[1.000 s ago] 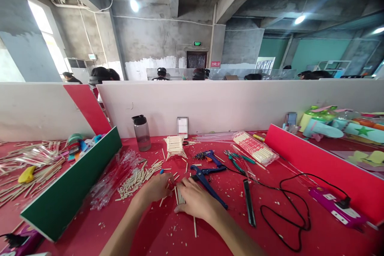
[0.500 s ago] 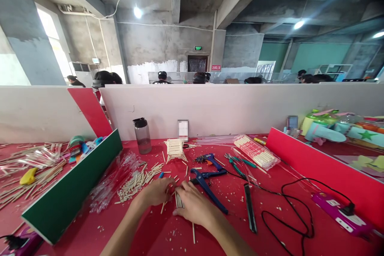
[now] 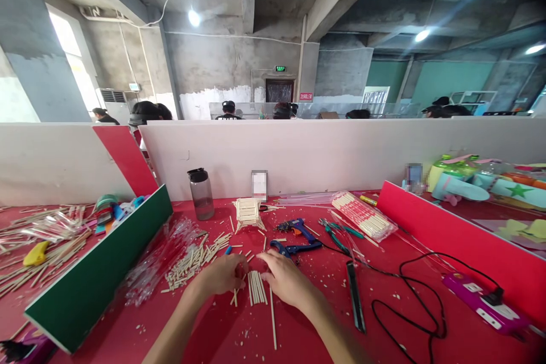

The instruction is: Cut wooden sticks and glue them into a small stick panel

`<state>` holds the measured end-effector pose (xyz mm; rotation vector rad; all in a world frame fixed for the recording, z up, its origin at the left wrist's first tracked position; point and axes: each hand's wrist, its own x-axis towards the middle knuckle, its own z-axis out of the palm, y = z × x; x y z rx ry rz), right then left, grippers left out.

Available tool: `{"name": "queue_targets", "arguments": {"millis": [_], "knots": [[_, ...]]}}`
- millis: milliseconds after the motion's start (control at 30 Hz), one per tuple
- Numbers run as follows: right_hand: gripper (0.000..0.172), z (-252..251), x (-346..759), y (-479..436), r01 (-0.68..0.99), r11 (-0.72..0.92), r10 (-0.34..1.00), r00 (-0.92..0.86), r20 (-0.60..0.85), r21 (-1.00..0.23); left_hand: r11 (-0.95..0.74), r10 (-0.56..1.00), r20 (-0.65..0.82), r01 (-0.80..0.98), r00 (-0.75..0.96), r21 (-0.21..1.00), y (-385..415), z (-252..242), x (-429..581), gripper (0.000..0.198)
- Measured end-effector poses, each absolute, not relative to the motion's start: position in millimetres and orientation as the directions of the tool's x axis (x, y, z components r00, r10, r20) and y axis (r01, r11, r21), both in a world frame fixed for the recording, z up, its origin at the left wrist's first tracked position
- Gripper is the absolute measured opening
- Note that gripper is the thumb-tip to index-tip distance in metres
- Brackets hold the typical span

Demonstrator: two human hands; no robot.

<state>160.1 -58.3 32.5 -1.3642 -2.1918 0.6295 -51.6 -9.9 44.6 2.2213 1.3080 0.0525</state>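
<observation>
Several short wooden sticks [image 3: 256,288] lie side by side in a flat row on the red table between my two hands. Just left of the row is my left hand [image 3: 226,274], its fingers bent and apart from the thumb, with a few loose sticks under and beside it. On the other side my right hand [image 3: 285,277] has its fingers spread, the thumb close to the row's upper right edge. One longer stick [image 3: 273,321] lies below the right hand. Farther back stands a small structure built of sticks [image 3: 248,213].
Left lie a pile of cut sticks [image 3: 194,261] and crumpled plastic wrap [image 3: 149,273], with a bottle [image 3: 201,196] behind. Right are a blue cutter [image 3: 294,247], glue gun [image 3: 298,227], green-handled pliers [image 3: 336,233], utility knife [image 3: 355,296], packed sticks [image 3: 364,216] and a purple power strip [image 3: 486,304].
My hands have moved apart, and the right hand has lifted off the row of sticks, which now shows fully. The right hand now covers part of the blue cutter.
</observation>
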Motion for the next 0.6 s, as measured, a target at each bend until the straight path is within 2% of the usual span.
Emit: {"name": "queue_targets", "arguments": {"millis": [133, 400, 500, 600], "knots": [[0.048, 32.6, 164.5, -58.0, 0.666, 0.386, 0.903, -0.413, 0.115, -0.638, -0.355, 0.826, -0.227, 0.788, 0.517, 0.503, -9.9, 44.6, -50.9, 0.019], [0.048, 34.5, 158.3, -61.9, 0.560, 0.386, 0.877, -0.470, 0.102, -0.733, -0.423, 0.825, -0.163, 0.781, 0.542, 0.459, -10.7, 50.5, -57.5, 0.041], [0.045, 37.1, 159.4, -59.9, 0.563, 0.397, 0.884, -0.446, 0.138, -0.725, -0.440, 0.824, -0.141, 0.776, 0.549, 0.452, -11.6, 54.2, -60.4, 0.039], [0.033, 57.7, 160.9, -66.9, 0.528, 0.413, 0.882, -0.434, 0.182, -0.742, -0.449, 0.826, -0.142, 0.789, 0.546, 0.420, -11.6, 57.2, -63.0, 0.034]]}}
